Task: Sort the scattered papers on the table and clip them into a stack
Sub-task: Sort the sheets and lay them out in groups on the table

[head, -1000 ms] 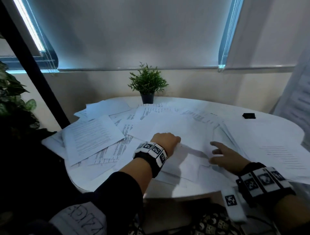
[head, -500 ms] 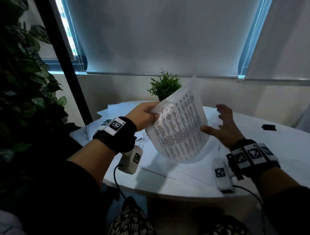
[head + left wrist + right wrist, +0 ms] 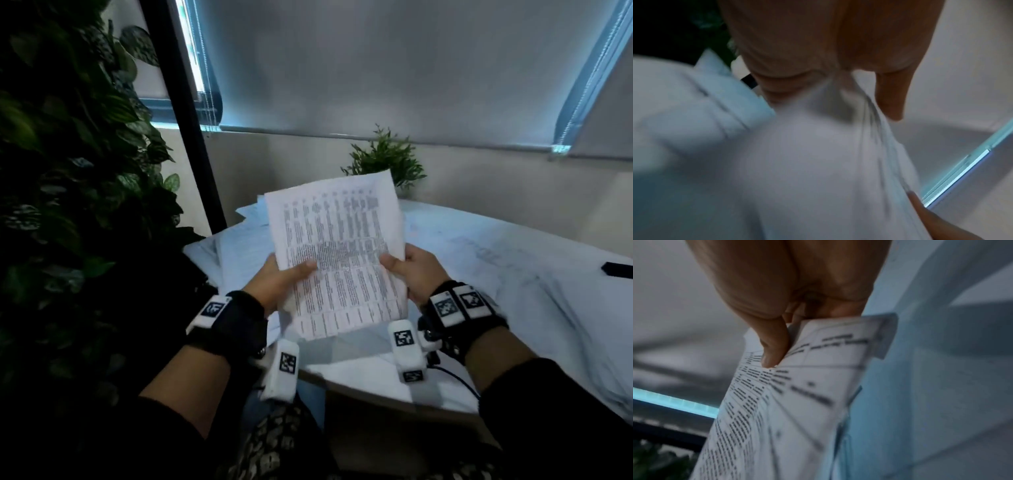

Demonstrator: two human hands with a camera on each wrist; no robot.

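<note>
A bundle of printed sheets (image 3: 337,253) with a table of text is held up above the near table edge, tilted toward me. My left hand (image 3: 286,279) grips its left edge, thumb on the printed face. My right hand (image 3: 409,270) pinches the right edge; in the right wrist view the thumb presses on the sheets (image 3: 797,394). The left wrist view shows the blank back of the sheets (image 3: 807,170), blurred. More loose papers (image 3: 239,246) lie on the white table (image 3: 376,383) behind and to the left. A small black clip (image 3: 618,269) lies at the far right.
A small potted plant (image 3: 385,164) stands at the back of the table behind the sheets. A tall leafy plant (image 3: 68,171) and a black post (image 3: 186,113) fill the left side. More papers (image 3: 565,308) cover the table's right part. Closed blinds hang behind.
One second ago both hands lay on papers on the table. The left hand lifted printed sheets, and the right hand has now taken hold of their right edge. The view has swung left.
</note>
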